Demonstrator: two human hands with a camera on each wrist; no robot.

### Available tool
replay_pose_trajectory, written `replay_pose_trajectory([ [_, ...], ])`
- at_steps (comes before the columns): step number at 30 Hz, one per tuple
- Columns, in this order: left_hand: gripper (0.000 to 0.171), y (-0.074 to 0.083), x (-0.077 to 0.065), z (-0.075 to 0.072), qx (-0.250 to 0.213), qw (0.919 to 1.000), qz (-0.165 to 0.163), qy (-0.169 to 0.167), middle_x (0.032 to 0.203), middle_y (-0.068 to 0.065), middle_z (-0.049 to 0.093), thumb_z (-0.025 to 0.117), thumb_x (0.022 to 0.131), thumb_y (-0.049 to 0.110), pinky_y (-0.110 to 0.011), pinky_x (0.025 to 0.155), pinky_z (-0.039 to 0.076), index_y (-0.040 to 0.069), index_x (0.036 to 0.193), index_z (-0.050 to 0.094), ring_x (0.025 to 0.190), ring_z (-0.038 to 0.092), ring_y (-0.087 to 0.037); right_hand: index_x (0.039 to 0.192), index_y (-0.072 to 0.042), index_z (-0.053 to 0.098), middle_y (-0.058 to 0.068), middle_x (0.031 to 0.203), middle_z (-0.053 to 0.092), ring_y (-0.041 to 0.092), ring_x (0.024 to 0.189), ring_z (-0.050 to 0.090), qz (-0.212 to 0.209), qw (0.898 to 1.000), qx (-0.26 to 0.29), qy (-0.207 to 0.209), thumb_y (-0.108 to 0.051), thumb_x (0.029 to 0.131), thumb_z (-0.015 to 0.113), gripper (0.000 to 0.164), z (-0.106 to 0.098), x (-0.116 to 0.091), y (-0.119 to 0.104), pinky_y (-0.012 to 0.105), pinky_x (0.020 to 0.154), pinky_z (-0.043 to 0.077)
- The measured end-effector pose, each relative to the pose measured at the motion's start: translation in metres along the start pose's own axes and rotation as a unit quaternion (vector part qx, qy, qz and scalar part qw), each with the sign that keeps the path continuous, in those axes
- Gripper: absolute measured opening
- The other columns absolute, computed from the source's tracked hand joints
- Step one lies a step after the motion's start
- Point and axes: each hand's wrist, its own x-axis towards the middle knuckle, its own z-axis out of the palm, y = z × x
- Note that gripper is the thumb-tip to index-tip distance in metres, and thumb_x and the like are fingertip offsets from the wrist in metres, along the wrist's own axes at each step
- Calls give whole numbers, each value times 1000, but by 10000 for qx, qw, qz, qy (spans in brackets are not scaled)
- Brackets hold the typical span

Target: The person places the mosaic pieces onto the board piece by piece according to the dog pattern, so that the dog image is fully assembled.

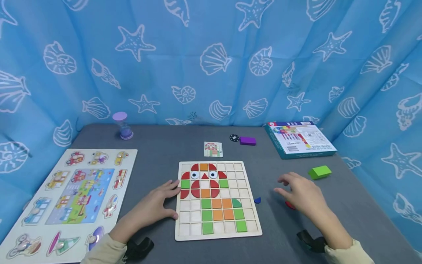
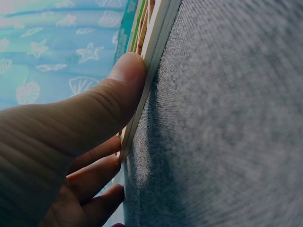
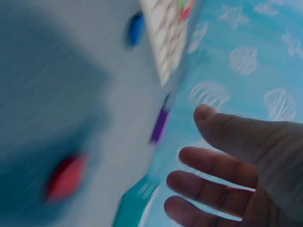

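My left hand (image 1: 150, 205) rests its thumb and fingertips along the left edge of a square wooden grid board (image 1: 196, 230). In the left wrist view the thumb (image 2: 128, 71) lies against the board's side edge. Red, orange and green tiles, with two eye discs, form an animal figure on the grid. My right hand (image 1: 301, 192) hovers to the right of the board, fingers loosely bent and holding nothing. Partly hidden under it lies a red piece (image 1: 289, 205), seen whole but blurred in the right wrist view. A blue piece (image 1: 257, 200) lies just off the board's right edge.
A picture card (image 1: 213, 149) lies behind the board, with a purple block (image 1: 247, 140) and a black disc (image 1: 234, 138) nearby. To the right are a green block (image 1: 319, 172) and a flat box (image 1: 300, 141). At left stand a knobbed puzzle (image 1: 126, 161) and a sand timer (image 1: 123, 126).
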Motion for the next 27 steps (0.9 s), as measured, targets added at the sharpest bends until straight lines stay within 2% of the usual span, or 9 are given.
replay_pose_trajectory([
  [5, 79, 1, -1, -2, 3, 10000, -77, 18, 141, -1, 35, 78, 59, 38, -48, 101, 27, 12, 128, 49, 133, 24, -24, 90, -9, 65, 4, 80, 59, 16, 66, 52, 631, 9940, 25, -890, -39, 72, 69, 35, 4, -16, 35, 35, 52, 43],
  [7, 79, 1, -1, -1, 4, 9999, -111, 5, 141, 0, 34, 78, 59, 39, -48, 101, 27, 13, 128, 49, 133, 23, -24, 92, -10, 65, 2, 79, 58, 15, 66, 50, 694, 9909, 83, -1152, -40, 71, 70, 37, 8, -19, 42, 35, 53, 42],
  [10, 79, 2, -1, -1, 2, 9999, -132, -22, 141, 0, 34, 78, 59, 39, -49, 101, 27, 13, 129, 49, 133, 23, -23, 95, -11, 65, 0, 75, 54, 14, 65, 47, 668, 9884, 158, -1357, -32, 71, 72, 33, 15, -20, 47, 32, 52, 38],
  [15, 79, 2, -1, -1, 20, 9999, -103, -44, 141, -1, 34, 78, 60, 38, -49, 100, 27, 13, 128, 49, 133, 23, -24, 95, -9, 64, -1, 69, 49, 14, 61, 43, 459, 9880, 410, -1418, -8, 71, 70, 25, 23, -19, 47, 29, 51, 34],
  [17, 79, 2, -1, -1, 22, 9999, -91, -46, 141, -1, 35, 78, 60, 38, -50, 100, 27, 13, 128, 49, 133, 23, -25, 92, -8, 63, -1, 67, 49, 13, 60, 43, 375, 9887, 475, -1372, -3, 71, 68, 22, 25, -19, 46, 29, 51, 34],
  [27, 79, 2, -2, -1, -42, 10000, -18, -39, 141, -3, 35, 77, 60, 38, -51, 100, 27, 11, 128, 48, 132, 24, -26, 85, -8, 60, 0, 64, 46, 14, 58, 42, 398, 9916, 339, -1179, -7, 70, 70, 18, 29, -16, 34, 29, 50, 32],
])
